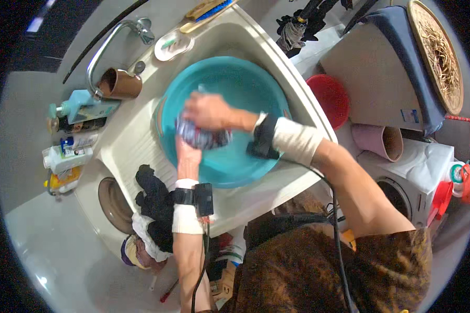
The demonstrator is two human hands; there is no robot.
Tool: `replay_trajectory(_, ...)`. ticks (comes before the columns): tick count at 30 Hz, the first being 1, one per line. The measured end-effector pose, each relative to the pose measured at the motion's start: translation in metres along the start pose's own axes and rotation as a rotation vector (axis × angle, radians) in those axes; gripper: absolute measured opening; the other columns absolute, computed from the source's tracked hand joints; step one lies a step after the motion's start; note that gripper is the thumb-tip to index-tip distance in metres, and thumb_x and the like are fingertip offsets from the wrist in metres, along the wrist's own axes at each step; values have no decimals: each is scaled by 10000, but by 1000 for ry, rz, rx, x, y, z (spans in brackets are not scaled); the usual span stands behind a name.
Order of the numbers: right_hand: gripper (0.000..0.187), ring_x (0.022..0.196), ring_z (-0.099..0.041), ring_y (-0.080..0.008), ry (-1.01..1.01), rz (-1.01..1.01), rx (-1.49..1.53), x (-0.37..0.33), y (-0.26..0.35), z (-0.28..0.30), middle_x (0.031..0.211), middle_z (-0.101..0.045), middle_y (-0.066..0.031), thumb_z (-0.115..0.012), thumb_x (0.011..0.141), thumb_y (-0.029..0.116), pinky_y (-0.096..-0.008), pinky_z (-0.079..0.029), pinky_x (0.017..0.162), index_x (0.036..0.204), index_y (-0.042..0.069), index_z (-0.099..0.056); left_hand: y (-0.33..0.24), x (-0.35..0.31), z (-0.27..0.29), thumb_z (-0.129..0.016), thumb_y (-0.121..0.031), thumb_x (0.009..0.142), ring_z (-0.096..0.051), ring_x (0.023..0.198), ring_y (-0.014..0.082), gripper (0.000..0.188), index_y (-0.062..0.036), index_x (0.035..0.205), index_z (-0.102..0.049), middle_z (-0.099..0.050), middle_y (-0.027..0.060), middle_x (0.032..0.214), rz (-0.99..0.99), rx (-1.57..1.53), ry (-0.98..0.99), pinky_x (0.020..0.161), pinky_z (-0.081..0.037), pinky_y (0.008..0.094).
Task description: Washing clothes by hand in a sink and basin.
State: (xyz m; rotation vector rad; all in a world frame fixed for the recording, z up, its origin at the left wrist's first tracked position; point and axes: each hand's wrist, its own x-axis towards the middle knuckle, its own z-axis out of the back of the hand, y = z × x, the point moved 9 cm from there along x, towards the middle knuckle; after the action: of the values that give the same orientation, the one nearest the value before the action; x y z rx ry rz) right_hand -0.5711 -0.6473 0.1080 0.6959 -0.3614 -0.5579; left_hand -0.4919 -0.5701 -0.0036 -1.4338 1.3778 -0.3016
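In the head view, the patterned cloth [201, 134] sits bunched inside the teal basin [245, 88], squeezed between 2 hands, the right hand [210, 110] closed on top and the left hand [187, 152] gripping from beneath.

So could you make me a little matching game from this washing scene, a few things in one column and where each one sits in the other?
Things:
1. patterned cloth
2. brown mug
3. red bowl
4. dark clothes

Places:
A. on the ribbed drainboard
B. beside the sink, right of the basin
C. between both hands in the teal basin
D. lying by the tap

Pairs: 1-C, 2-D, 3-B, 4-A
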Motion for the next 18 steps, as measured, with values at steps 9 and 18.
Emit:
replay_trajectory(9,246,771,-549,-332,387,256,-139,-46,-56,20,833,-540,-173,-571,730,252,-418,-450,670,805,19,-544,-63,-68,89,-554,-125,773,-525,955,210,331,42,1055,-503,-538,121,1041,-96,289,-266,844,-403,346)
replay_trajectory(18,246,738,-586,-378,236,-85,-307,-53,-123,-115,838,-556,-230,-518,722,148,-449,-485,627,926,15,-547,-26,-85,60,-630,-119,705,-489,1055,271,576,45,1209,-405,-467,213,1185,23,824,-301,880,-391,334)
